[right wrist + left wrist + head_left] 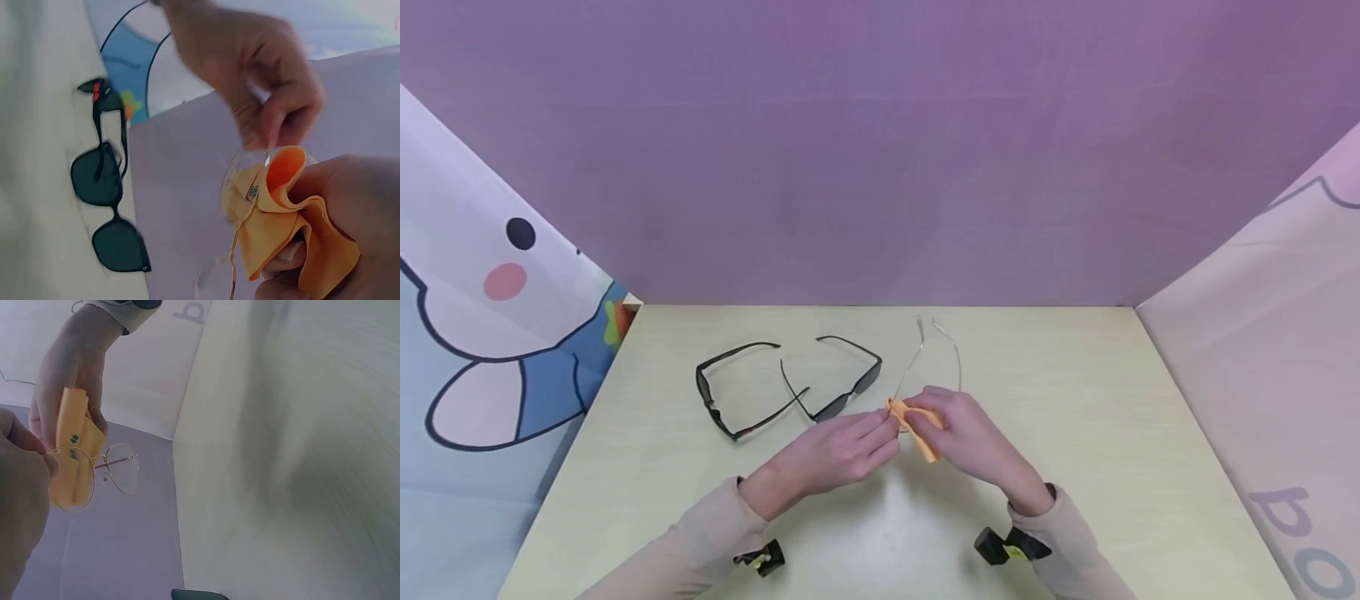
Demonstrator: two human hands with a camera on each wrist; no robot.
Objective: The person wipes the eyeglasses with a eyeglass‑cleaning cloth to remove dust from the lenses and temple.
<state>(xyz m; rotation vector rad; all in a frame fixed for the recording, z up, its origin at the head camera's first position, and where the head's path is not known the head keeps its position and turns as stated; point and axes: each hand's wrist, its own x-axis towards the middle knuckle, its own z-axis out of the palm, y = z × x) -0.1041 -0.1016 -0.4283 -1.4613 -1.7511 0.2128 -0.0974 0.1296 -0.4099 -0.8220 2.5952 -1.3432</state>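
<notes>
Thin gold-rimmed eyeglasses (125, 470) with clear lenses are held up between both hands, their temples pointing away from the person in the head view. My left hand (842, 450) pinches the frame at the edge of one lens. A folded orange cleaning cloth (275, 215) is gripped in my right hand (966, 433), bunched against a lens. Through the near lens in the left wrist view, the cloth (74, 434) shows behind the glass. Part of the frame is hidden by the fingers and the cloth.
Two pairs of black-framed sunglasses lie unfolded on the pale table (1075, 375), left of the hands. The left pair (703, 385) overlaps a temple of the other pair (867, 379). A purple backdrop (880, 167) stands behind, with printed cloth panels (467, 333) at the sides.
</notes>
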